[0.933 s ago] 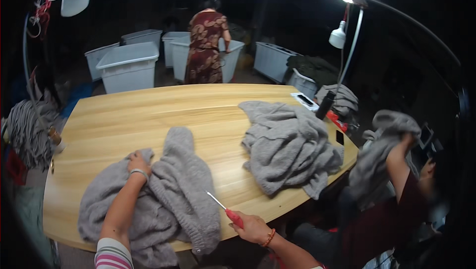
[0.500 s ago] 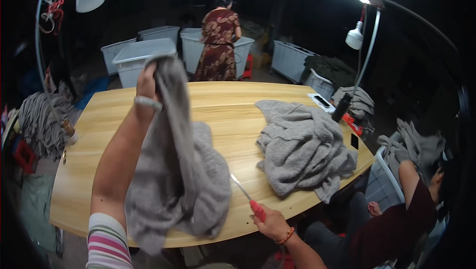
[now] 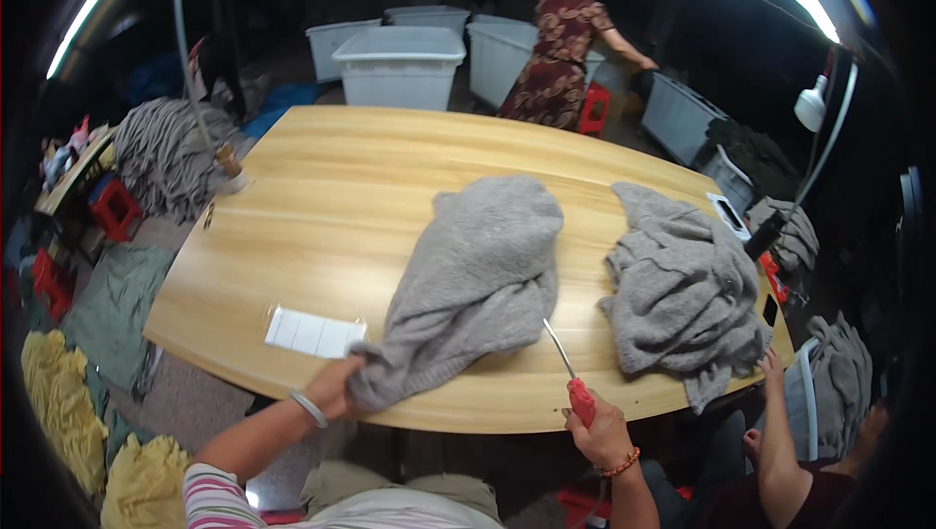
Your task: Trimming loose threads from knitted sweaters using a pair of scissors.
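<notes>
A grey knit garment (image 3: 478,266) lies bunched across the table in front of me. My left hand (image 3: 338,385) is closed on its near left corner, at the table's front edge. In my right hand (image 3: 604,433) is a red-handled tool (image 3: 582,400) with a long thin metal shaft, held by the handle. Its shaft points up and away, with the tip beside the garment's right edge. To the right rests a heap of grey knit garments (image 3: 682,290). A white strip marked into boxes (image 3: 315,333) lies flat left of the garment.
The wooden table (image 3: 263,236) spans the middle. At the right edge, a seated co-worker's hand (image 3: 772,373) is by the heap, with a tub of grey knits (image 3: 838,383) alongside. Another person (image 3: 561,51) stands among white tubs (image 3: 400,66) behind. Yellow cloth (image 3: 63,402) lies lower left.
My left hand has come down from high above the table toward the near edge, laying the lifted garment flatter. The white strip now shows. The seated co-worker's hand has reached the table edge.
</notes>
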The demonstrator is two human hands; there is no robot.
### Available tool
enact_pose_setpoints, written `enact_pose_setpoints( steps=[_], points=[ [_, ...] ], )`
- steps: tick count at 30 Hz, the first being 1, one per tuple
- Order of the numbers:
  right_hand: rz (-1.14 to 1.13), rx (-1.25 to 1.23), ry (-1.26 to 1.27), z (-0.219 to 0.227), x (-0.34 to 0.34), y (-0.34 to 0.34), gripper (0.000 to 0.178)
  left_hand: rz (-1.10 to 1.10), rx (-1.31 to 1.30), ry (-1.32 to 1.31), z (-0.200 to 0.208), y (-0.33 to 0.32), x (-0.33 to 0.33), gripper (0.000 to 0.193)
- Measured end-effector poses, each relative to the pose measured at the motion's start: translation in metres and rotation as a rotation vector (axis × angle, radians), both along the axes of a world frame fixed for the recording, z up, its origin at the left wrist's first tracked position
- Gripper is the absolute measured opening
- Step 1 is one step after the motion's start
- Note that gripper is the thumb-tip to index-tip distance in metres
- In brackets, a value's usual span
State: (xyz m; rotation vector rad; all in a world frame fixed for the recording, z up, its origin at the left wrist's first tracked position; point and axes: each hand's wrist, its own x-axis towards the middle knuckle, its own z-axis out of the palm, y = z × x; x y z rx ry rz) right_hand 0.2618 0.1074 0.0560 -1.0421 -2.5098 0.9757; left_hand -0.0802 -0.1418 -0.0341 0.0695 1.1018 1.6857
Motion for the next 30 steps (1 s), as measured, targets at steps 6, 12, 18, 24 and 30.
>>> enact_pose_setpoints(
  steps=[6,12,18,24,30],
  points=[
    [0.144,0.081,-0.049,0.017,-0.033,-0.022,0.036,-0.221,-0.271,1.134,0.063,-0.013,0.039,0.065],
    [0.096,0.082,-0.052,0.014,-0.032,-0.032,0.039,-0.266,0.038,1.864,0.096,0.044,0.07,0.077],
    [0.058,0.089,-0.1,0.009,-0.009,-0.03,0.038,-0.131,-0.334,2.115,0.066,0.164,0.048,0.073],
    [-0.048,0.086,-0.072,-0.003,0.016,-0.019,0.039,-0.185,-0.157,1.637,0.04,0.241,-0.043,0.032],
    [-0.039,0.045,-0.015,-0.007,0.016,-0.012,0.039,0.431,0.161,0.456,0.061,0.143,-0.199,0.029]
  ],
)
